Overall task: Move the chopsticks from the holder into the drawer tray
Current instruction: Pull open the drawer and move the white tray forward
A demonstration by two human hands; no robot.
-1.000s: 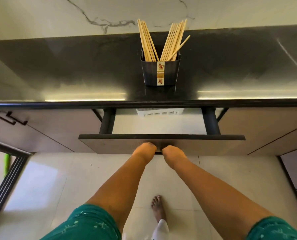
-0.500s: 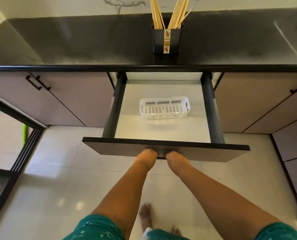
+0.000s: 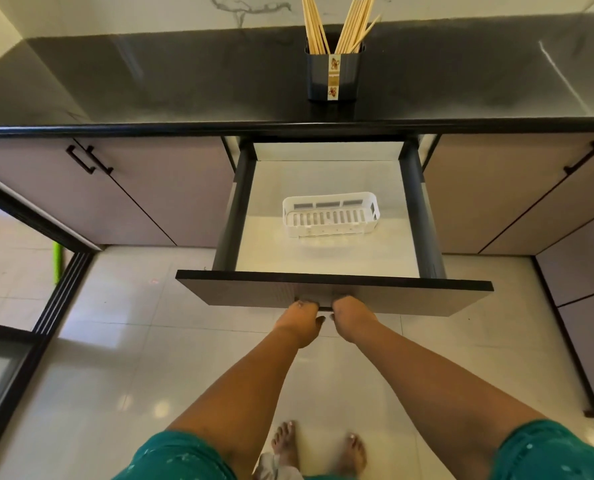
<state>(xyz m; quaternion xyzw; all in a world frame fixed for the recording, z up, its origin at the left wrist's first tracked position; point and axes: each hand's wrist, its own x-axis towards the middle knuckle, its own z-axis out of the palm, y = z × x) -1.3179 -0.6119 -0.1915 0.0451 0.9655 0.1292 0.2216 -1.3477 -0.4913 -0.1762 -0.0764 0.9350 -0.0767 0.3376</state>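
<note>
Both hands, left hand [image 3: 300, 318] and right hand [image 3: 351, 315], curl under the dark drawer front's [image 3: 410, 296] lower edge, holding it open. The pale wooden chopsticks [image 3: 352, 27] stand in the dark holder [image 3: 333, 76] on the far counter; the white slotted plastic tray [image 3: 330, 220] lies empty in the drawer.

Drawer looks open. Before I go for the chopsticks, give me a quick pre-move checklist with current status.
1. Drawer pulled out enough to expose the tray: ok.
2. White tray upright, nothing in it: ok.
3. Chopsticks all in the holder, none moved: ok.
4. Holder upright on the countertop, directly behind the drawer: ok.
5. Hands free to reach: not ok; left hand and right hand grip the drawer front's lower edge.
6. Fingers' exact hold under the edge: cannot tell.
</note>
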